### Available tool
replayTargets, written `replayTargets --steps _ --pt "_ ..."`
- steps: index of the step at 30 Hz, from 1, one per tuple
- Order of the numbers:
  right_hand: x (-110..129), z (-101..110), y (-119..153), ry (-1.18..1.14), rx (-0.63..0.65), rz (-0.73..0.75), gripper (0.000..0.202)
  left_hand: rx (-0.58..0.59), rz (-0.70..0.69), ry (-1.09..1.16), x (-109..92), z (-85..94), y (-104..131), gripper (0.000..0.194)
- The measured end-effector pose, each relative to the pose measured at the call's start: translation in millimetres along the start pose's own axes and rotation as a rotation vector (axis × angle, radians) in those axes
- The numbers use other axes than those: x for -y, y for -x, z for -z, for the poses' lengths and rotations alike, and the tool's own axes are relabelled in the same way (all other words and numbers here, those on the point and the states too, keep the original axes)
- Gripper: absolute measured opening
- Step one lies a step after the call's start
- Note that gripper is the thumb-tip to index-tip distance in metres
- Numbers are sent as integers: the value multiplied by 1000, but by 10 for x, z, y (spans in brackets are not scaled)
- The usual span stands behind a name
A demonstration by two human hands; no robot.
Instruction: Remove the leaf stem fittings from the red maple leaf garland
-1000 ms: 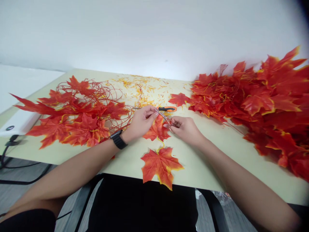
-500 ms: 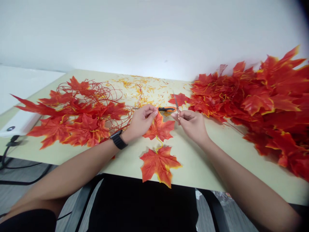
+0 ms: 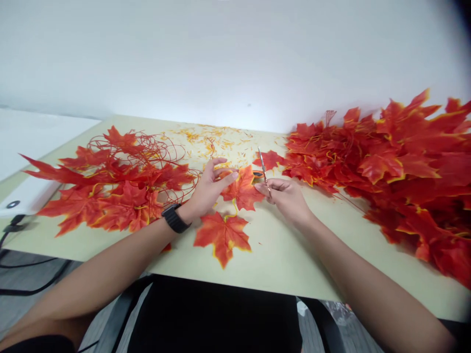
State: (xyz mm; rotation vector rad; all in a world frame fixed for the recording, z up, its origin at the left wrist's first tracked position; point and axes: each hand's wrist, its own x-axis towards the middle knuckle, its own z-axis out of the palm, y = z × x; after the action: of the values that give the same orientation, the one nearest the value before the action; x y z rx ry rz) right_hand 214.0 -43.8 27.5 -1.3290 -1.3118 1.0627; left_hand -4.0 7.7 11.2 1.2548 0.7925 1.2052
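At the centre, my left hand (image 3: 211, 189) has its fingers and thumb spread at the left edge of an orange-red maple leaf (image 3: 245, 190). My right hand (image 3: 285, 196) holds small scissors (image 3: 263, 169), blades pointing up and away, and its fingertips are at that leaf's right edge. A yellow stem links this leaf to a second leaf (image 3: 223, 237) lying nearer the front edge. Behind the upper leaf, a black and orange tool (image 3: 258, 174) is mostly hidden.
Red leaves with tangled red cords (image 3: 158, 147) lie at the left, near a white device (image 3: 27, 196) with a cable. A large heap of leaves (image 3: 379, 162) covers the right side. Yellow scraps (image 3: 217, 135) are scattered at the back of the table (image 3: 287, 255).
My left fingers have opened from their pinch on the upper leaf. Both linked leaves have shifted left, and the upper one now covers most of the black and orange tool.
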Motion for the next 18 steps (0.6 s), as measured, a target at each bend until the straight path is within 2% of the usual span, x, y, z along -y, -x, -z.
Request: replayTargets --steps 3,7,11,18 --pt "-42 68 -64 -7 -87 5 54 18 162 87 13 21 -31 70" --pt "-79 119 -104 -7 -118 11 52 75 235 18 61 45 -63 55" --pt "-55 88 -78 -4 -97 5 49 103 166 -20 86 52 -64 38" --pt "-47 17 -39 21 -66 43 52 95 61 -100 56 55 -53 32"
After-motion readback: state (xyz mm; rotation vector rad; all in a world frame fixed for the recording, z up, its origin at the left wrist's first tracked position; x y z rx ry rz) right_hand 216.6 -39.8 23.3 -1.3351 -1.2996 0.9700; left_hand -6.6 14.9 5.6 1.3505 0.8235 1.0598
